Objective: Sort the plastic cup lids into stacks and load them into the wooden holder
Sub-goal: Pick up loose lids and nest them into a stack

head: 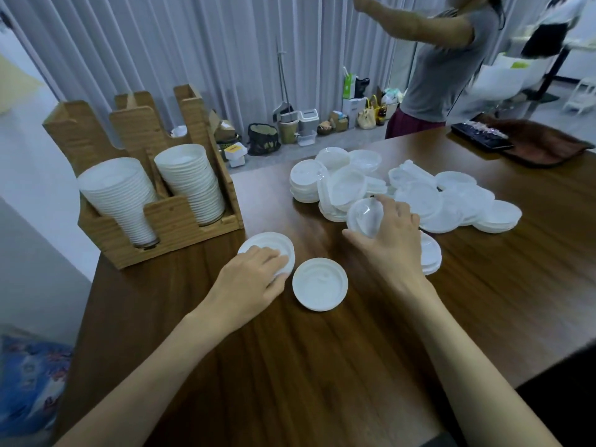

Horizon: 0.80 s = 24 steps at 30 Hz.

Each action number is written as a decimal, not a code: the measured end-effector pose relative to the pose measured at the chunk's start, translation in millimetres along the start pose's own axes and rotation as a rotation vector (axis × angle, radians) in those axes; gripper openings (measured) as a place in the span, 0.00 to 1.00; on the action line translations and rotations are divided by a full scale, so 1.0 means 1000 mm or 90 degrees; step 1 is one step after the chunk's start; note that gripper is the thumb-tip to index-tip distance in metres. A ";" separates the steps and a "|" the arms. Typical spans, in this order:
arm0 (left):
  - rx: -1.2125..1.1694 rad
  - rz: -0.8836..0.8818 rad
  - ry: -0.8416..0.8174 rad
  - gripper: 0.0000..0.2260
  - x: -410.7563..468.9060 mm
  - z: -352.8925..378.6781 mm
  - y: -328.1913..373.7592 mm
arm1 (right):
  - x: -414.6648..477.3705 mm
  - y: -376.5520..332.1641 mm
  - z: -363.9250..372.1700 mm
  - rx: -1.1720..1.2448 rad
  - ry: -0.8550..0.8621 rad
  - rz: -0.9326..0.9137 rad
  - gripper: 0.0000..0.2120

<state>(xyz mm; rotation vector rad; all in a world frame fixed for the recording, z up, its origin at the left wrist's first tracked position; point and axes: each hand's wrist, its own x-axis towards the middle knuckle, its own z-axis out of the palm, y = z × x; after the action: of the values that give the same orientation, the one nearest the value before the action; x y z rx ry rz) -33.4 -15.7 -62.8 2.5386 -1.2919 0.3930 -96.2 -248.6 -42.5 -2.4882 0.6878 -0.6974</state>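
On the dark brown wooden tabletop [322,366], the left hand [254,279] lies palm-down with its fingers spread flat over a round white plastic cup lid [258,245], pressing on it rather than gripping it, while a second flat white lid [320,283] sits just beside that hand. The right hand [392,235] holds a clear domed plastic lid [364,217] between thumb and fingers, lifted at the near edge of the loose heap of white and clear lids [419,195] further back. The light wooden slotted holder [167,217] stands at the tabletop's left corner with two leaning stacks of white lids [190,183] already in its front compartments. The risk I see is mixing: the domed lid looks a different type from the flat ones, and dropping it on either near lid would spoil the sorting. The clear lids are slippery and nest tightly, so two could come up as one. The leaning stacks could also spill if the holder is bumped while loading. No brand, label or writing can be read on the lids or holder.
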 end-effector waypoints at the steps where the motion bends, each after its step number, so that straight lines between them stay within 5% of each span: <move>1: -0.030 -0.014 0.004 0.19 0.000 0.000 0.000 | -0.002 -0.006 0.000 0.056 -0.016 -0.016 0.37; 7: -0.266 -0.154 0.081 0.22 -0.001 -0.008 0.012 | -0.016 -0.048 0.001 0.338 -0.160 -0.045 0.38; 16: -0.521 -0.153 0.205 0.12 0.003 -0.030 0.031 | -0.022 -0.084 0.011 0.592 -0.387 -0.072 0.27; 20: -0.509 -0.156 0.209 0.15 -0.005 -0.031 0.027 | -0.017 -0.078 0.014 0.532 -0.410 -0.113 0.29; 24: -0.299 -0.153 0.190 0.16 -0.015 -0.022 0.011 | -0.014 -0.061 0.023 0.340 -0.445 -0.169 0.42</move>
<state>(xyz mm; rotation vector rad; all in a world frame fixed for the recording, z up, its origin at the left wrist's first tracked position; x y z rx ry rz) -53.6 -2.4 -46.3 2.1078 -0.8386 0.3499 -73.3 -187.3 -31.4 -2.1084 -0.0850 -0.0402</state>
